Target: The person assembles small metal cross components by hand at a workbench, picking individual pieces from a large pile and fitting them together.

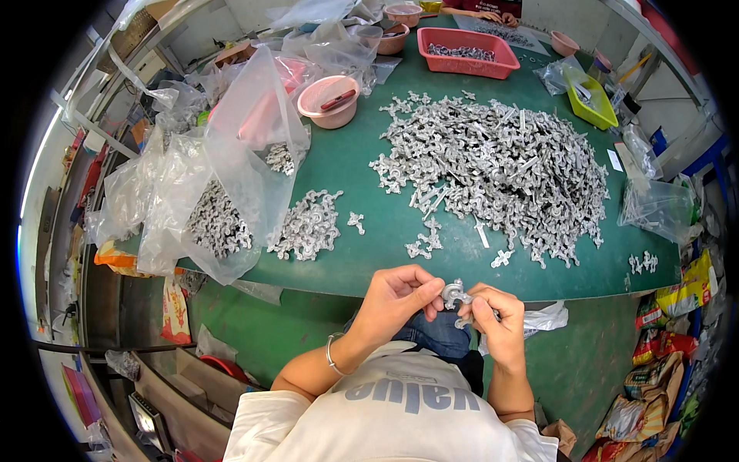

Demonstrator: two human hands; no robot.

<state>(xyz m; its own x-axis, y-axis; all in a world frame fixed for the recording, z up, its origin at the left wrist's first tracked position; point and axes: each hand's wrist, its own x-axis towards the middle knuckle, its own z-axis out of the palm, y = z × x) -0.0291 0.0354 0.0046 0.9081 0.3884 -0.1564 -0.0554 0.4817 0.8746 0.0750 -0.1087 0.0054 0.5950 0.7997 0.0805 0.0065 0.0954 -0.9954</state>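
My left hand (400, 302) pinches the left edge of a small grey metal casting (456, 292), thumb against forefinger. My right hand (499, 322) is closed on the other side of the casting, its fingers covering part of it. Both hands are just in front of the table's near edge. Beyond them a few loose castings (425, 240) lie on the green table, with a single casting (502, 258) near the edge. A large heap of the same grey castings (500, 169) spreads behind. Another small pile (308, 225) lies to the left.
Clear plastic bags (173, 196), one with castings inside, crowd the table's left side. A pink bowl (329, 115) with a red-handled tool and a red tray (469, 65) of metal parts stand farther back. A yellow-green basket (591, 104) is at right. Another person's hand (486, 15) shows far back.
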